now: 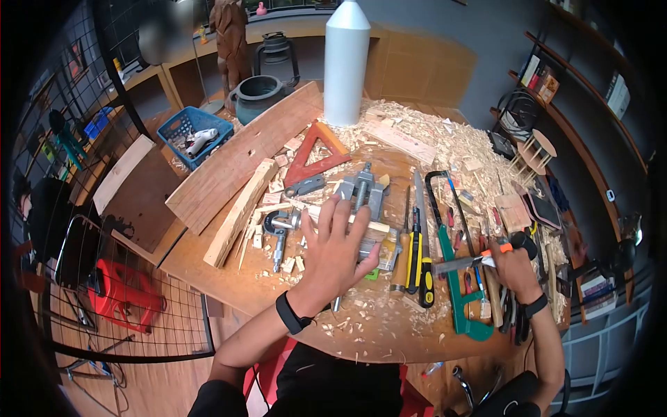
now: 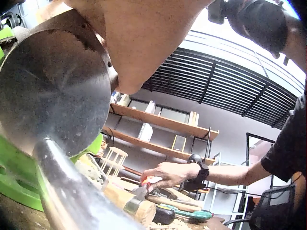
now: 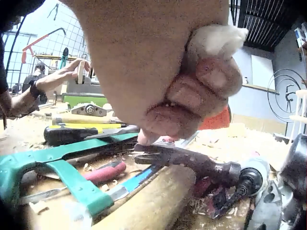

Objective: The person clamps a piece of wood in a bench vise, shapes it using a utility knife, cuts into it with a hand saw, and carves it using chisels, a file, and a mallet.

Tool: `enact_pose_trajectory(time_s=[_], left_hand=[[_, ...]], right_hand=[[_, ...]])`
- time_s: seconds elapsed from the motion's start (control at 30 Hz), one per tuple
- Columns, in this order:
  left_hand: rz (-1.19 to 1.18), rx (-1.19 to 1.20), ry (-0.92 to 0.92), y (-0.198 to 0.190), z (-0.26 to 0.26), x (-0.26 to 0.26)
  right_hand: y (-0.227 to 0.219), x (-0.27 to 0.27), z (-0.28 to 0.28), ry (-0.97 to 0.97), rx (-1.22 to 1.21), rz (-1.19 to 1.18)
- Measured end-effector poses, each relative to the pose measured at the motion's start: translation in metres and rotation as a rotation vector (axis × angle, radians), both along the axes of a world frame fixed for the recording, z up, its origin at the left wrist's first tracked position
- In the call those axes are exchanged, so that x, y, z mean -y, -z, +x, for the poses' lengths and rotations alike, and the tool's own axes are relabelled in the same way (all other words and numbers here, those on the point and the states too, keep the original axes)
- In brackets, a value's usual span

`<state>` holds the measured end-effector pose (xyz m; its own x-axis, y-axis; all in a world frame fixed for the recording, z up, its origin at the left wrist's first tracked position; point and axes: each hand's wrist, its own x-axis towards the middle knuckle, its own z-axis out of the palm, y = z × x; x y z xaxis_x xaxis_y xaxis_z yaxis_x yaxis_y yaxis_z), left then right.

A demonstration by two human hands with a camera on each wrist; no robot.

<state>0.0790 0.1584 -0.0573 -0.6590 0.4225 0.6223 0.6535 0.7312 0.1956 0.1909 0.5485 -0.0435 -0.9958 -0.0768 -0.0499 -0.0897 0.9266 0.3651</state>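
Observation:
My left hand [image 1: 333,254] lies over a pale wood strip [image 1: 379,227] at the bench vise [image 1: 367,191], with its fingers extended and spread. In the left wrist view the vise's round metal end [image 2: 55,91] and its bar stand close below the hand. My right hand [image 1: 515,271] grips a chisel [image 1: 455,265] by its orange handle, the flat steel blade pointing left toward the vise. White wrapping [image 3: 216,40] covers one right finger. Below that hand lie a green-framed hacksaw [image 1: 455,299] and pincers [image 3: 192,160].
Yellow-black cutters [image 1: 415,257] and a wooden-handled tool [image 1: 401,267] lie between the hands. Left of the vise are a micrometer [image 1: 279,243], a long wood block [image 1: 240,215] and a red triangle frame [image 1: 316,156]. Shavings [image 1: 417,118] and a tall white bottle [image 1: 346,69] cover the back.

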Motion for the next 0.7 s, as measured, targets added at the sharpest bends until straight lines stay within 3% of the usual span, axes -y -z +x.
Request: enact_pose_trajectory(time_s=[0.37, 0.7], left_hand=[[0.044, -0.039, 0.026, -0.003, 0.001, 0.002], [0.053, -0.019, 0.067, 0.003, -0.002, 0.004]], right_hand=[[0.018, -0.016, -0.042, 0.203, -0.201, -0.073], [0.011, 0.000, -0.071, 0.365, -0.010, -0.115]])
